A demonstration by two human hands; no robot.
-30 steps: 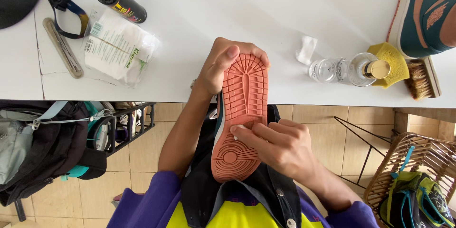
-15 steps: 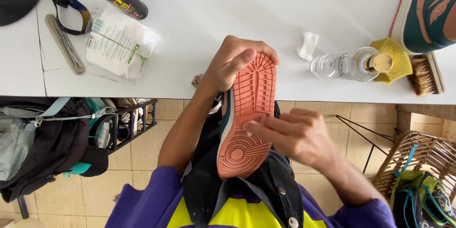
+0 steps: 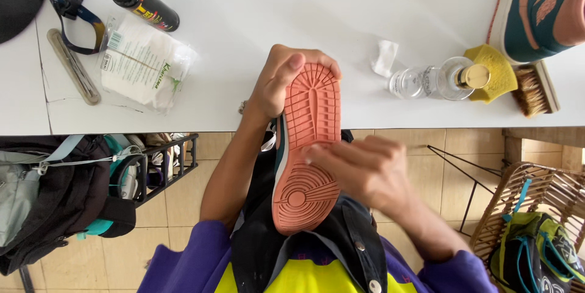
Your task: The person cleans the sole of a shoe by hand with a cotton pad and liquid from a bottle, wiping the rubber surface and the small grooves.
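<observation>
The right hand (image 3: pixel 365 168) is blurred, so whether its fingertips pinch anything against the sole cannot be told; they lie across its middle. The shoe's upper is mostly hidden, only a teal edge showing. The salmon-pink ridged rubber shoe sole (image 3: pixel 308 146) faces up over the person's lap, its toe at the white table (image 3: pixel 256 18) edge. The left hand (image 3: pixel 283 79) has its grip closed round the toe, thumb on the tread.
</observation>
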